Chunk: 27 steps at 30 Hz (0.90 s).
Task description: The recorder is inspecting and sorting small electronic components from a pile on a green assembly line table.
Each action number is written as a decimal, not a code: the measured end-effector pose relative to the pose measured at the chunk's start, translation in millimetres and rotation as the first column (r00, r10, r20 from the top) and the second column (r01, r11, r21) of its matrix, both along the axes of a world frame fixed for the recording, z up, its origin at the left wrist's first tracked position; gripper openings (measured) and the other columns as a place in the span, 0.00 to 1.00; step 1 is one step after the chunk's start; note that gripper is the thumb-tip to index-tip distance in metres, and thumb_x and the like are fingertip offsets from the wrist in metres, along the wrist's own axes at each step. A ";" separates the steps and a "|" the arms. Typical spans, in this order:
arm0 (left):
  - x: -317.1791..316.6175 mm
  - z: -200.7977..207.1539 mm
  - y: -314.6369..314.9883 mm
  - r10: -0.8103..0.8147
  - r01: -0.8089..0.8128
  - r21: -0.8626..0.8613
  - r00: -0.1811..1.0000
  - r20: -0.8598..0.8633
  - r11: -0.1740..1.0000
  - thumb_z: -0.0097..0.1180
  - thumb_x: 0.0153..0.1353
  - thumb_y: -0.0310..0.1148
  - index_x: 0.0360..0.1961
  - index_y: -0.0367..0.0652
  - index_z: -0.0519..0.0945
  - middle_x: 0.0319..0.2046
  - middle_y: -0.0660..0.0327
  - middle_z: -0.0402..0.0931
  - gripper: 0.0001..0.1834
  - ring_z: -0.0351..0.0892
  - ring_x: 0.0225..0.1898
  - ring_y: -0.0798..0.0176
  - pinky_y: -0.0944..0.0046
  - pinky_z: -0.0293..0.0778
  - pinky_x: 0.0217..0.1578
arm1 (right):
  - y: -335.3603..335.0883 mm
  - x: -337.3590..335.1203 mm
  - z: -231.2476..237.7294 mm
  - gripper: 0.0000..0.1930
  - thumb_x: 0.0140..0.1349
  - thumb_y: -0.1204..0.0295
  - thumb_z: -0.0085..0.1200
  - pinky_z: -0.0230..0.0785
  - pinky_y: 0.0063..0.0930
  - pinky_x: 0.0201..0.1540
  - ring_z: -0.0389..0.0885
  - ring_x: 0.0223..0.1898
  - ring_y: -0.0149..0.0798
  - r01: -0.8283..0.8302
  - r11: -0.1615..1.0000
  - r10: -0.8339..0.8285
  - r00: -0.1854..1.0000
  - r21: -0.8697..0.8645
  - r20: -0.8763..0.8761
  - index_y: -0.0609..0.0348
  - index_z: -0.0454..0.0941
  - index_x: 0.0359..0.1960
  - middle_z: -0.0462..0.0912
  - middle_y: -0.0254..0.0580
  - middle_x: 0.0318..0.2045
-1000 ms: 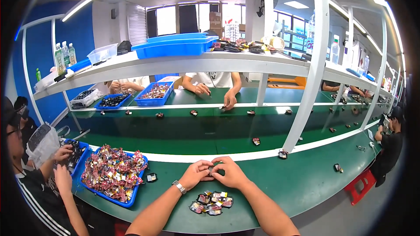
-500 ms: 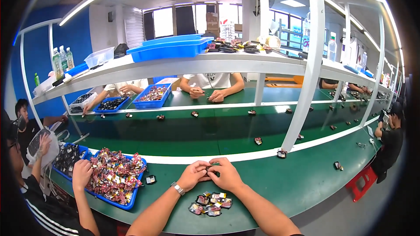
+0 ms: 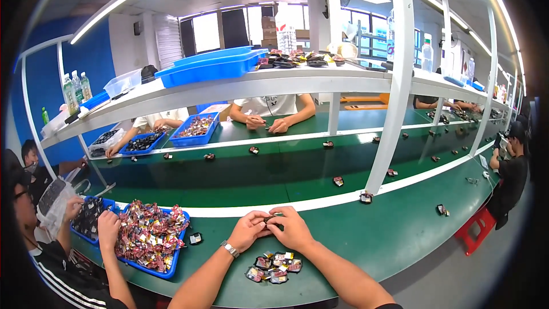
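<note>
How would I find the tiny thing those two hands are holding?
Start at the big blue tray of shiny wrapped pieces at the near left of the green workbench. Just right of it, the left hand and right hand meet. Pinched between their fingertips is a small dark part, the only one lifted off the bench.

Both bare forearms come in from the near edge and angle inward toward the middle. The left hand [image 3: 247, 230], with a watch on its wrist, and the right hand [image 3: 293, 228] meet fingertip to fingertip, fingers curled in a pinch, knuckles up.
</note>
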<state>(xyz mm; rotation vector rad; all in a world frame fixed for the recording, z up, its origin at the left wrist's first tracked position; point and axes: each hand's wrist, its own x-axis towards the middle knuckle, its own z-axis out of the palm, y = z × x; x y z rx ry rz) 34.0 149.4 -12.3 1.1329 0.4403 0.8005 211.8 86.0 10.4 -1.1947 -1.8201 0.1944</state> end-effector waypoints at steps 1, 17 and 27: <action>-0.7 -0.7 0.4 0.001 -0.001 0.000 1.000 -0.002 1.000 0.49 0.66 0.23 0.52 0.40 0.70 0.51 0.57 0.75 0.13 0.76 0.53 0.61 0.57 0.76 0.55 | 1.0 -1.1 -1.5 0.05 0.55 0.73 0.59 0.69 0.35 0.54 0.73 0.53 0.44 0.005 1.000 -0.005 1.000 0.013 -0.005 0.58 0.84 0.33 0.78 0.39 0.48; -3.1 -8.4 2.8 0.009 -0.007 -0.033 0.998 0.056 0.999 0.54 0.65 0.26 0.49 0.40 0.70 0.54 0.52 0.73 0.13 0.76 0.54 0.57 0.54 0.75 0.56 | 2.6 -7.9 -2.3 0.07 0.51 0.75 0.63 0.71 0.35 0.53 0.73 0.54 0.46 0.016 0.986 -0.016 1.000 0.163 0.001 0.55 0.84 0.33 0.78 0.40 0.50; 0.2 -5.3 1.1 0.013 -0.013 -0.009 0.998 0.068 1.000 0.54 0.65 0.27 0.50 0.39 0.70 0.56 0.51 0.72 0.13 0.75 0.55 0.56 0.53 0.75 0.56 | 3.7 -12.0 -9.4 0.07 0.50 0.75 0.63 0.68 0.38 0.56 0.72 0.55 0.47 0.052 0.990 -0.036 0.992 0.133 -0.119 0.54 0.85 0.32 0.78 0.40 0.51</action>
